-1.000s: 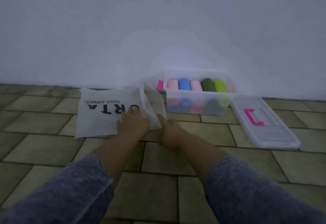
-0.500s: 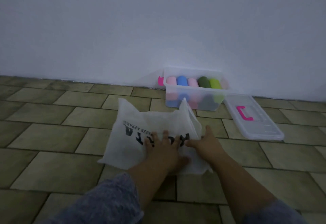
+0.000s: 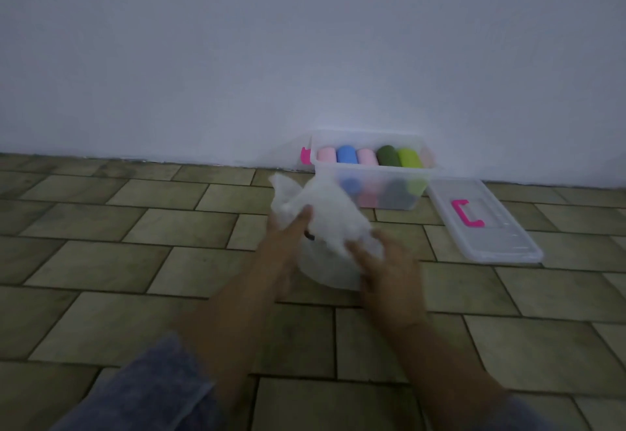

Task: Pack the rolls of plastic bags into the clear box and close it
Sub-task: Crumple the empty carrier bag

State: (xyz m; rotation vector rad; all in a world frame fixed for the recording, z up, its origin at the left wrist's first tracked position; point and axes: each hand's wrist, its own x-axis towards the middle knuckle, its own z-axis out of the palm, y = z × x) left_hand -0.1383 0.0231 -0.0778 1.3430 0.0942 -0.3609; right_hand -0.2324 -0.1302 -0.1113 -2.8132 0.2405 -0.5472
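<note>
The clear box (image 3: 427,169) stands open against the wall, holding several rolls of plastic bags: pink (image 3: 326,154), blue (image 3: 347,154), pink, dark green (image 3: 388,155) and light green (image 3: 409,158), with more beneath. Its clear lid (image 3: 501,240) with a pink handle (image 3: 466,213) lies flat on the floor to the right. In front of the box, both my hands crumple a white fabric bag (image 3: 330,223). My left hand (image 3: 284,244) grips its left side and my right hand (image 3: 389,268) its lower right. The hands and bag are blurred.
A white wall runs behind the box. The floor is olive-green tiles (image 3: 135,227). A pink clip (image 3: 306,155) shows at the box's left end. My grey sleeves sit at the bottom of the frame.
The white bag lay flat and spread on the floor under my hands; now it is bunched up into a lump between both hands, nearer the box.
</note>
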